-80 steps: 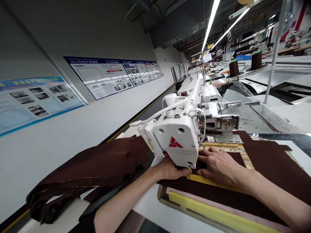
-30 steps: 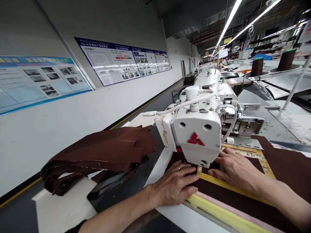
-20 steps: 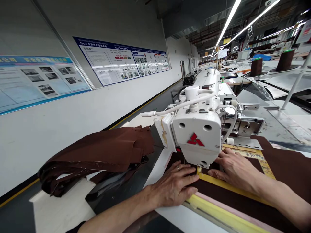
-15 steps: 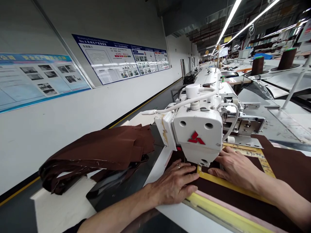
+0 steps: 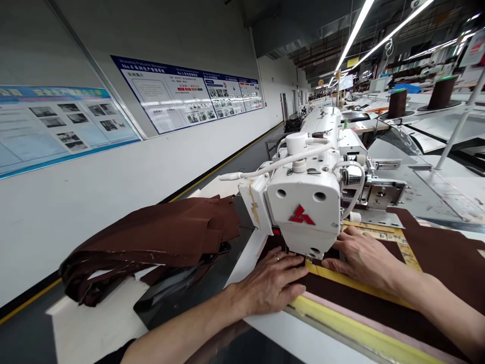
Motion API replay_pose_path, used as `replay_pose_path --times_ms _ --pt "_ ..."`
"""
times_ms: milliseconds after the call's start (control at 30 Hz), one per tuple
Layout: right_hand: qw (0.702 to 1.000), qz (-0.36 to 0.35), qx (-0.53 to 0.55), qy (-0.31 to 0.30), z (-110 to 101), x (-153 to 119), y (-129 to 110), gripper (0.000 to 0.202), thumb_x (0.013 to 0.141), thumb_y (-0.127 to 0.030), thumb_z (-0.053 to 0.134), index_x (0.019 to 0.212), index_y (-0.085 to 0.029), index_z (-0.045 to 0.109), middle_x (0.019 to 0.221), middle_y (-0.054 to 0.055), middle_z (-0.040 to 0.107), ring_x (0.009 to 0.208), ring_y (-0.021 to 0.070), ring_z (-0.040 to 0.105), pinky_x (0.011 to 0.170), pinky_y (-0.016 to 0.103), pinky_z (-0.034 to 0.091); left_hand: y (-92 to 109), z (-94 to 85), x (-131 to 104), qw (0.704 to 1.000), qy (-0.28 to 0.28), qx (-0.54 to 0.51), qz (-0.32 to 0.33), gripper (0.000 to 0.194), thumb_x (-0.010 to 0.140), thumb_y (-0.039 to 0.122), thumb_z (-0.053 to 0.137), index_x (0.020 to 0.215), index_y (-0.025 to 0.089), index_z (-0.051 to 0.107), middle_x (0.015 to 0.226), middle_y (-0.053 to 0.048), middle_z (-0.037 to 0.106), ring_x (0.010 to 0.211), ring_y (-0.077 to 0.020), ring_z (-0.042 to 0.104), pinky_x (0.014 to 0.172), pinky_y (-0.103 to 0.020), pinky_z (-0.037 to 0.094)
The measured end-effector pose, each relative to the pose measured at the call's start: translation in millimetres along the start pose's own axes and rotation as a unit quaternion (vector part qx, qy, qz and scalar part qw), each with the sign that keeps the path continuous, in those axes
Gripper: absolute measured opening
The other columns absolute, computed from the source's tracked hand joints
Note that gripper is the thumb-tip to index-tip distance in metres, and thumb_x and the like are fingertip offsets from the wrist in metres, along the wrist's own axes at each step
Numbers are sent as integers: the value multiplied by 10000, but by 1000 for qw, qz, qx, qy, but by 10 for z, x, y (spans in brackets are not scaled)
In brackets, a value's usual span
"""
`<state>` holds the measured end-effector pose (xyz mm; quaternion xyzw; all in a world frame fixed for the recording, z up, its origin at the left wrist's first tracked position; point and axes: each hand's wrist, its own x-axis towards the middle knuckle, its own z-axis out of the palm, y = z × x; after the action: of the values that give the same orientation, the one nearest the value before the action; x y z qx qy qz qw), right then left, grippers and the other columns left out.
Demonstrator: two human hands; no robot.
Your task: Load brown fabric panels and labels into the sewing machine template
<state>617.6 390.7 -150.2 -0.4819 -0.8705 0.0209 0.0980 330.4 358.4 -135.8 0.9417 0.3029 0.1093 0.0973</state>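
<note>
While open, the hands touch fabric and frame.

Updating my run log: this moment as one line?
left hand: on brown fabric; right hand: across yellow frame; machine head: over fabric

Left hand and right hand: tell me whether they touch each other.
Apart. The head view shows it: part of the yellow strip lies visible in the gap between the left hand and the right hand's thumb.
</note>
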Motion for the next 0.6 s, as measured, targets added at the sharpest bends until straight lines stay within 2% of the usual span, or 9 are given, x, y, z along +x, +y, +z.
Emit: replay_pose_path --times_ms 300,600 --pt "1000 3 -2 -3 -39 66 -37 403 957 -568 500 1121 -268 714 1114 108 645 980 325 531 785 468 476 -27 -20 -28 1000 -7 13 -16 398 1030 360 475 1393 227 569 1462 -90 540 1330 -267 528 1182 -500 305" --pt "1000 5 0 -2 -41 21 -52 400 961 -577 479 1152 -302 698 1107 99 621 937 308 532 764 452 469 39 -16 -42 1000 -2 15 -3 401 1016 329 496 1396 220 560 1461 -85 542 1372 -263 476 1172 -494 335"
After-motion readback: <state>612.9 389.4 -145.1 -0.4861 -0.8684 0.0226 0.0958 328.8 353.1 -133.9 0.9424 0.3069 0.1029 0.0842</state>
